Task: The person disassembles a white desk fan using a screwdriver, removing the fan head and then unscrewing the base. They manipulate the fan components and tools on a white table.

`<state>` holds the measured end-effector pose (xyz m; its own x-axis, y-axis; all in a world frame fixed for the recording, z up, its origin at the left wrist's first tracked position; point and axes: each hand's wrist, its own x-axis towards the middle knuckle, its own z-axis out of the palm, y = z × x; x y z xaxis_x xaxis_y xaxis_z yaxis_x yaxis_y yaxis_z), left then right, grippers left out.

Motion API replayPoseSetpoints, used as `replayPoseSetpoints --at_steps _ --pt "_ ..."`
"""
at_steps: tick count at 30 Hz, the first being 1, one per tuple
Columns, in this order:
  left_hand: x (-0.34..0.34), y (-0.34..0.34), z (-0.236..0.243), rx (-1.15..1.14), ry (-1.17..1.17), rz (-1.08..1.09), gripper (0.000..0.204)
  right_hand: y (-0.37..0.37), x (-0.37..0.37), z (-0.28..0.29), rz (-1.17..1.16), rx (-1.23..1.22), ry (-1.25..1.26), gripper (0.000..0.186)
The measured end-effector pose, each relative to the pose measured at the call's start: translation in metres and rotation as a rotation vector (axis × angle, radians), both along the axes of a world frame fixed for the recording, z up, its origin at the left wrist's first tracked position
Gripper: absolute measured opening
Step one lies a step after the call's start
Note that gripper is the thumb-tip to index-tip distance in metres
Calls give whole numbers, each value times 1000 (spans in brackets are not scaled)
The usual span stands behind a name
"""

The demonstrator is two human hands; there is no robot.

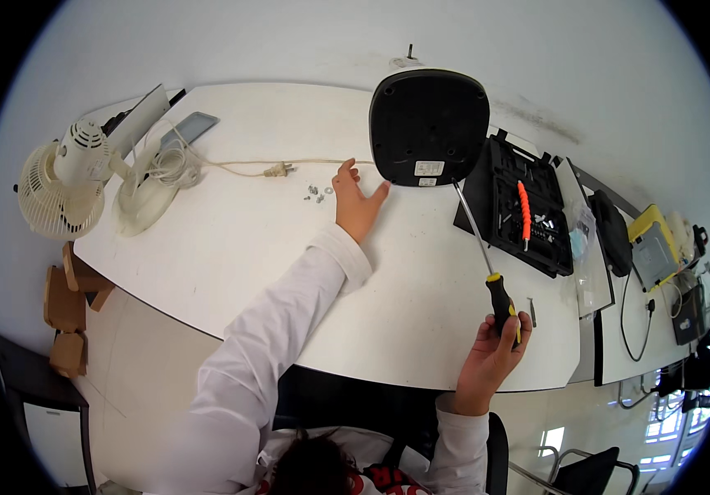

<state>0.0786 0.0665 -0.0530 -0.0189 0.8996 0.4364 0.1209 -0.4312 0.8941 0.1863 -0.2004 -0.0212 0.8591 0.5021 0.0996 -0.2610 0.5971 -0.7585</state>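
Note:
A black, rounded-square base plate (429,107) of an appliance faces me at the far middle of the table, with screw holes near its corners. My right hand (487,363) grips the black and yellow handle of a long screwdriver (476,231). The shaft's tip reaches the lower right corner of the plate. Beside the plate's lower left corner, my left hand (357,202) is open, thumb and fingers apart; whether the thumb touches the plate I cannot tell. Several small screws and washers (318,195) lie left of that hand.
An open black tool case (528,206) with an orange flexible shaft (524,214) sits to the right. A small metal piece (532,312) lies near my right hand. On the left stand a white fan (66,181) and a coiled cord with a plug (276,170). Cardboard pieces (66,305) are beyond the left edge.

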Motion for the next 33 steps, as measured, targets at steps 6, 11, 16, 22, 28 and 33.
replayPoseSetpoints --at_steps 6,11,16,22,28,33 --pt "20 50 -14 -141 -374 -415 65 -15 -1 -2 -49 -22 -31 28" --pt "26 48 -2 -243 -333 -433 50 -21 1 -13 -56 -31 -29 28" --pt "27 41 -7 -168 -305 -412 46 -18 -5 -13 -79 -24 -19 27" --pt "26 21 -10 -167 -334 -427 50 -21 -12 -15 -137 -14 -165 25" --pt "13 2 0 -249 -405 -473 47 -11 -8 15 -211 -22 -508 18" --pt "9 -10 16 -243 -439 -467 45 17 -10 45 -258 -36 -604 26"
